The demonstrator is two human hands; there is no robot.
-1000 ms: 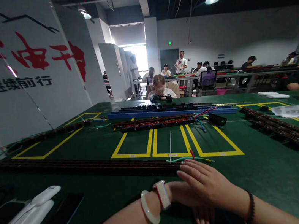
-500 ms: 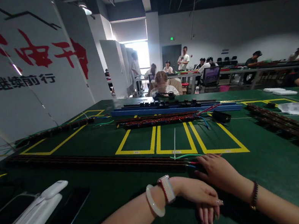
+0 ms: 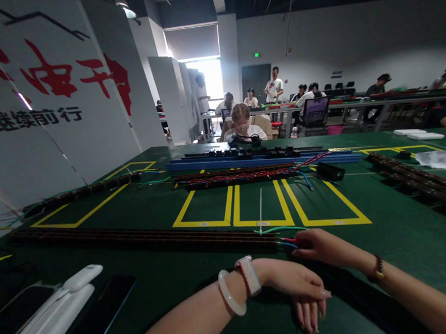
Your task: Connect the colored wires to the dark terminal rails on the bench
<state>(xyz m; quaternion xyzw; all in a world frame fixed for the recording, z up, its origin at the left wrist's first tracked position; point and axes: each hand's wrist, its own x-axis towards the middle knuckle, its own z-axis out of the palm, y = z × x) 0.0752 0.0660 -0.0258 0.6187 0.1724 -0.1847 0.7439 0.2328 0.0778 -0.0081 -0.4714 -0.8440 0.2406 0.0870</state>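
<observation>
My left hand (image 3: 298, 286), with a white bangle and a watch at the wrist, rests on the green table (image 3: 418, 247), its fingers hanging loosely down and holding nothing. Beyond it, my right hand (image 3: 318, 245) wears a dark bead bracelet. Its thumb and fingers close around the red and blue wires (image 3: 289, 243) at the near end of a long dark strip (image 3: 154, 241); the exact contact is too small to tell. A green wire (image 3: 283, 228) and an upright white tie (image 3: 261, 212) are beside that end.
Behind lie a wired strip bundle (image 3: 235, 176), a blue rail (image 3: 209, 163) and a black block (image 3: 330, 171). More dark strips (image 3: 437, 181) are at right, near a plastic bag (image 3: 441, 158). A white device (image 3: 40, 331) lies at left. A person (image 3: 244, 128) sits across the table.
My right hand has drawn its fingers together at the wires and turned slightly, its forearm shifting a little. My left hand has hardly moved.
</observation>
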